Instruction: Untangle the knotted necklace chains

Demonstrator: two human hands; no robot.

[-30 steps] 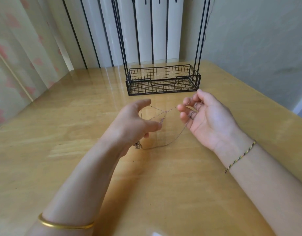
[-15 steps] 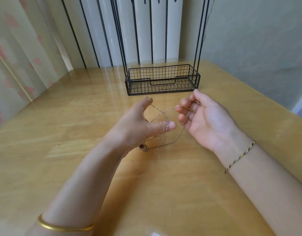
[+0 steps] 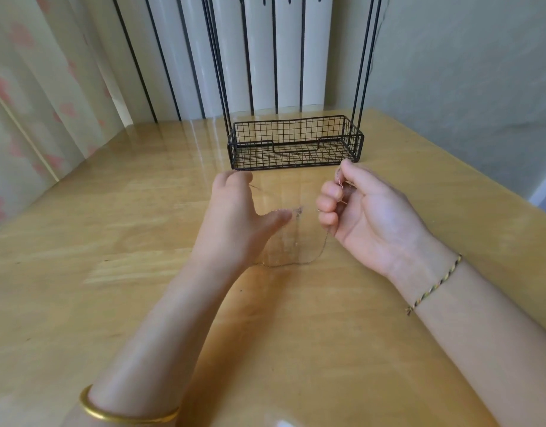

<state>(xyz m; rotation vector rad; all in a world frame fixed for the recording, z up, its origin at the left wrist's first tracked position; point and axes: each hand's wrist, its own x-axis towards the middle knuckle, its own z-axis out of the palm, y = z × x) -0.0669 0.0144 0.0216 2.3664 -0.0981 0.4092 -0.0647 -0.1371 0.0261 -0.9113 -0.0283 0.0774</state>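
Note:
Thin necklace chains point(image 3: 319, 252) hang between my two hands above the wooden table point(image 3: 111, 272), with a small knot point(image 3: 298, 210) near my left thumb tip. My left hand point(image 3: 234, 220) is seen from its back, thumb stretched out to the right; a strand runs from its fingers near the top, and the finger grip is hidden. My right hand point(image 3: 364, 214) is palm up with fingers curled, pinching chain strands between thumb and fingers. A loop of chain sags down to the table between my wrists.
A black wire basket point(image 3: 296, 143) with tall upright rods stands at the back of the table, just beyond my hands. Curtains hang at the left and a wall stands at the right. A gold bangle is on my left wrist, a braided cord on the right.
My hands have drawn apart, spreading the chains wider. My right fingers have curled in around the strands. The pendant that hung under my left hand is no longer seen.

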